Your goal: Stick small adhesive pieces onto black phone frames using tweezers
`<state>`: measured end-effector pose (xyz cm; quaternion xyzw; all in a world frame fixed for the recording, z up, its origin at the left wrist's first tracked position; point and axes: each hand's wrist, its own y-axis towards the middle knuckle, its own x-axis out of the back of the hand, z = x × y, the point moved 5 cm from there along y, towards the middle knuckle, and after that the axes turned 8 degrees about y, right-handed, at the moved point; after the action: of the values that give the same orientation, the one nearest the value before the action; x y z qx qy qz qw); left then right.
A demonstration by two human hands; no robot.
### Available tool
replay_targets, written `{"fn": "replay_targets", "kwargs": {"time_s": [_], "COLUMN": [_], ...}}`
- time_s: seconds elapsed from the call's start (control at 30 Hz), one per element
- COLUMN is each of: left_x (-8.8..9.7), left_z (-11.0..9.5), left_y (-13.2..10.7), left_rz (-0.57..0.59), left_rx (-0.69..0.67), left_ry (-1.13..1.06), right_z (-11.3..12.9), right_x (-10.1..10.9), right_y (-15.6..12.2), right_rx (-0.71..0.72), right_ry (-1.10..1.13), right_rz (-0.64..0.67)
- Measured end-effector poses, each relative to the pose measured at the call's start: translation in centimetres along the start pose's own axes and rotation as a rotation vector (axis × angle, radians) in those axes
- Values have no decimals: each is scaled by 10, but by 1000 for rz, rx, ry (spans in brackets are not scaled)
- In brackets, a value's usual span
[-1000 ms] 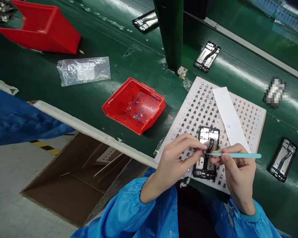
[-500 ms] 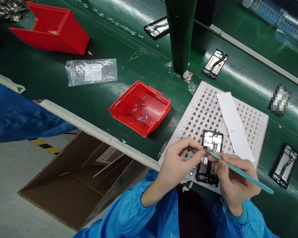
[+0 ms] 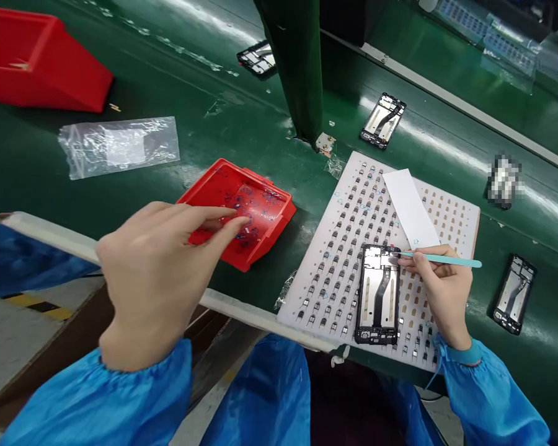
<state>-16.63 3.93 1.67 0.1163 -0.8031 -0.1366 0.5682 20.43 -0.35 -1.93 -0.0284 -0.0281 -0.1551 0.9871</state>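
My left hand (image 3: 153,272) is over the near-left side of a shallow red bin (image 3: 272,238). Its thumb and forefinger point into the bin with a narrow gap between them, and nothing shows in that gap. Small blue and white scraps (image 3: 248,207) lie scattered on the bin's floor. Turquoise tweezers (image 3: 451,259) are held in my right hand (image 3: 441,282), their tips at the upper right part of an opened phone frame (image 3: 379,294). That frame lies on a white foam tray (image 3: 291,310) set with rows of small dark parts.
A white paper strip (image 3: 411,207) rests across the tray. More phone frames (image 3: 384,121) lie along the green bench, one (image 3: 514,294) at the right. A green post (image 3: 302,80) rises behind the tray. To the left are a clear plastic bag (image 3: 121,147) and another red bin (image 3: 69,68).
My left hand has moved left from the phone frame to the red bin, its fingers parting. My right hand has shifted up, with the tweezers now more level. The view has turned.
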Motion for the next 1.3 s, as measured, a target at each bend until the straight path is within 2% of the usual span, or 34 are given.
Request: {"fn": "replay_targets", "kwargs": {"time_s": [0.17, 0.23, 0.33, 0.4, 0.5, 0.6, 0.7, 0.77, 0.87, 1.3], "left_x": [3, 6, 6, 3, -8, -32, -59, -72, -83, -89], "left_z": [-7, -13, -29, -47, -85, -121, -139, -144, -147, -154], "left_y": [2, -1, -7, -12, -21, -29, -33, -35, -36, -37], "left_rz": [-155, -255, -305, -265, -110, 101, 232, 275, 294, 312], "left_rx": [-30, -107, -286, -370, -507, -638, -656, -660, -663, -701], "left_ry": [-6, -11, -34, -104, -260, -312, -303, -294, -276, -132], "right_z": [-6, -6, -7, -7, -9, -11, -12, -13, -14, -20], "right_x": [-6, -6, -5, -5, -5, -5, -5, -6, -8, -8], "right_y": [3, 3, 3, 4, 4, 4, 3, 2, 1, -1], "right_rx": [-46, -50, -64, -78, -101, -112, -106, -99, -91, -46], "right_ry": [22, 18, 23, 26, 21, 25, 25, 18, 29, 53], "right_rz": [36, 44, 44, 45, 43, 24, 11, 13, 16, 60]}}
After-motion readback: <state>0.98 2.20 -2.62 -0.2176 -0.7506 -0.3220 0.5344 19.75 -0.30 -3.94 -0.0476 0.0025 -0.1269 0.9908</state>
